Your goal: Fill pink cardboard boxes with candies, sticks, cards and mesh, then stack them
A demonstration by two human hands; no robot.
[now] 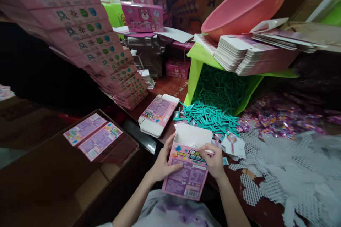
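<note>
I hold a small pink printed carton (186, 173) in front of me with its white top flap open. My left hand (163, 163) grips its left side, thumb across the printed face. My right hand (214, 161) grips the right side, fingers at the open mouth. Just beyond the carton lies a heap of teal sticks (207, 115), spilling from a tipped green box (195, 74). A small white card with a pink figure (234, 145) lies beside my right hand.
A stack of flat pink cartons (158, 113) lies left of the teal sticks. Two filled cartons (93, 136) rest in a brown cardboard box at lower left. White mesh netting (287, 170) covers the table on the right. A pink basin (247, 3) sits on stacked flat cartons (239, 56).
</note>
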